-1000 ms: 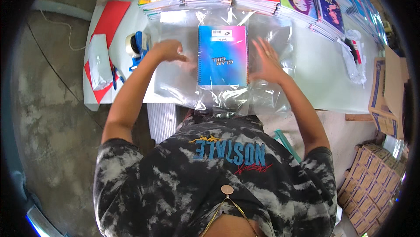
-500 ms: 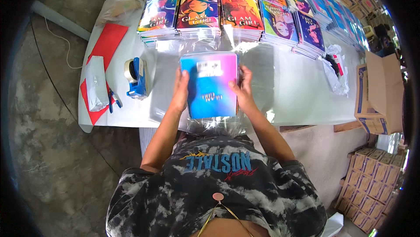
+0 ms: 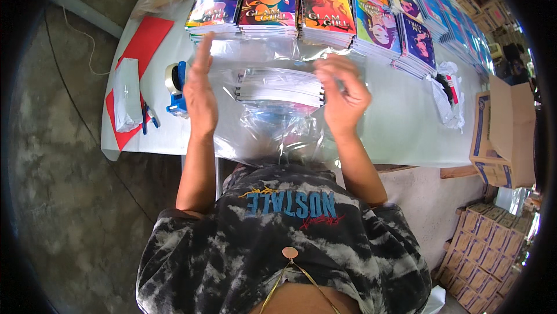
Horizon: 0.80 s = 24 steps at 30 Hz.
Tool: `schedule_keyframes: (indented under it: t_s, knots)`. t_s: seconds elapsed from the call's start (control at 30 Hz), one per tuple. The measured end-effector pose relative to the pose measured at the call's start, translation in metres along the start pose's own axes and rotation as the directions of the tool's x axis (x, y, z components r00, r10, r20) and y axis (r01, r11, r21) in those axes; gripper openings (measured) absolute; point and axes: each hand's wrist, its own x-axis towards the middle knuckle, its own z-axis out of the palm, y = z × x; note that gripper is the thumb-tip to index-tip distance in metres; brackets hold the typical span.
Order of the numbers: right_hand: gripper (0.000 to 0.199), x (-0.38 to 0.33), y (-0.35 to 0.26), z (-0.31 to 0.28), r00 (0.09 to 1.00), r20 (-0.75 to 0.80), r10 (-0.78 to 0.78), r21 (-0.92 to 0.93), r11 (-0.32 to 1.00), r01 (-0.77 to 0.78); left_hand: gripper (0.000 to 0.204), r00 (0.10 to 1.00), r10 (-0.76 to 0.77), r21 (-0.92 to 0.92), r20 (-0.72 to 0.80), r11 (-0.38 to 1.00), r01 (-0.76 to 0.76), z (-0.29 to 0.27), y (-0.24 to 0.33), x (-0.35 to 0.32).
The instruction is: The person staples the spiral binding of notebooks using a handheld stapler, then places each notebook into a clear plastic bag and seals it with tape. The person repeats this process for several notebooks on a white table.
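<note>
Right hand (image 3: 346,91) blurred — notebook stack (image 3: 280,87) edge-on, covers mostly hidden

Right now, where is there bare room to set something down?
The widest bare patch of table lies between the right hand and the white plastic bag, nearer than the notebook stacks. A narrow strip runs between the red sheet and the tape dispenser. The far side is crowded with those stacks, and clear plastic with a notebook bundle fills the middle.

The desk (image 3: 406,140) was white, its corner rounded. Left of it spread a blotchy grey floor (image 3: 69,157), crossed by a dark line (image 3: 68,115). Right of the desk, boxes (image 3: 487,256) stood stacked on its near side, bright light (image 3: 531,227) glaring beside them.
</note>
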Motion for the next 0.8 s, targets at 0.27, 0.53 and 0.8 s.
schedule_keyframes:
  t_s: [0.27,0.53,0.8]
  knots:
    - [0.077,-0.054,0.027,0.004,0.980,0.013,0.201,0.060,0.978,-0.201,0.086,0.964,-0.090,0.057,0.252,0.995,0.078,0.003,-0.037,-0.051]
    - [0.053,-0.036,0.029,0.028,0.887,-0.223,0.405,-0.069,0.901,-0.428,0.035,0.990,0.103,0.548,-0.091,0.835,-0.037,0.032,-0.038,-0.065]
    - [0.059,-0.035,0.015,0.024,0.973,-0.160,0.166,-0.630,0.742,-0.230,0.044,0.928,0.103,0.791,0.357,0.495,-0.359,0.056,-0.008,-0.062]
